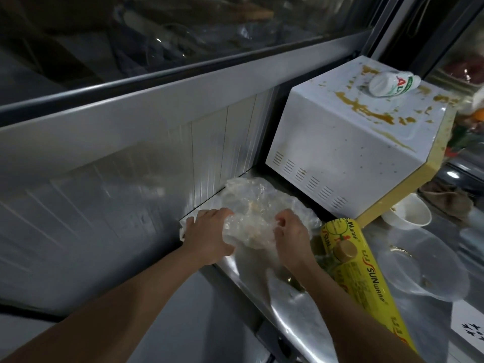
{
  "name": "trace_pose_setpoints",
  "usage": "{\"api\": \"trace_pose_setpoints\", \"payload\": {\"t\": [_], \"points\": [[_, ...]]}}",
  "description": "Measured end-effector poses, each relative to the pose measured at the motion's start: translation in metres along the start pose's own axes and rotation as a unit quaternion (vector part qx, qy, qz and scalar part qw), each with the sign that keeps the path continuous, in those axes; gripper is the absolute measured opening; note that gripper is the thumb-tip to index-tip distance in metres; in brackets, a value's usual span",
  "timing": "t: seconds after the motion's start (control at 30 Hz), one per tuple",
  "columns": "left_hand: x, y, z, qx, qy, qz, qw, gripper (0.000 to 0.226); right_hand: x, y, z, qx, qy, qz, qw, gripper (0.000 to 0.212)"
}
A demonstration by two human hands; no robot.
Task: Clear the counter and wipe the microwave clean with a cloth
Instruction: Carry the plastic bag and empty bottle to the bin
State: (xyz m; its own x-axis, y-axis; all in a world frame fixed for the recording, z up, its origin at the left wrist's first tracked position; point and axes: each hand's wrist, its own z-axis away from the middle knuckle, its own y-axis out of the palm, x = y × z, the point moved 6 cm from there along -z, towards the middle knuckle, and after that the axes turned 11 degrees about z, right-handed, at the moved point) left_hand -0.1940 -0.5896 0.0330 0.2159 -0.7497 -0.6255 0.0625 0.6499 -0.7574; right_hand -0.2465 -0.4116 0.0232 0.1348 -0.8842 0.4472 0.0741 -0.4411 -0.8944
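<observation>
Both forearms are stretched toward the microwave (348, 142), beside which a crumpled plastic bag (251, 213) is gripped by the curled left hand (209, 234) and right hand (290, 231), so clearing is judged barely begun, the stained microwave unwiped, no cloth seen.

the scene is seen from a single wide-angle camera worn on the head, aimed forward and steeply down along both forearms. the steel table (301, 305) is viewed at close range, tilted in the picture, with the microwave (348, 153) placed upper right and a glass window band across the top. straight edges are bent outward.
</observation>
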Motion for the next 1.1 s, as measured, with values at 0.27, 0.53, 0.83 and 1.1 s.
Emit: {"api": "trace_pose_setpoints", "payload": {"t": [0.27, 0.53, 0.83, 1.1], "points": [[-0.022, 0.004, -0.029, -0.055, 0.063, -0.055, 0.995, 0.085, -0.012, 0.006, -0.023, 0.058, 0.076, -0.047, 0.994, 0.061], [-0.03, 0.039, -0.049, 0.01, 0.146, -0.193, 0.97, 0.071, -0.013, 0.01, -0.031, 0.03, 0.055, -0.006, 0.998, 0.055], [-0.025, 0.05, -0.063, 0.042, 0.115, -0.182, 0.976, 0.076, -0.015, 0.005, -0.044, 0.077, 0.073, 0.242, 0.964, 0.122], [-0.021, 0.05, -0.076, 0.029, 0.099, -0.181, 0.978, 0.099, -0.023, 0.046, -0.062, 0.142, 0.109, 0.202, 0.963, 0.095]]}}
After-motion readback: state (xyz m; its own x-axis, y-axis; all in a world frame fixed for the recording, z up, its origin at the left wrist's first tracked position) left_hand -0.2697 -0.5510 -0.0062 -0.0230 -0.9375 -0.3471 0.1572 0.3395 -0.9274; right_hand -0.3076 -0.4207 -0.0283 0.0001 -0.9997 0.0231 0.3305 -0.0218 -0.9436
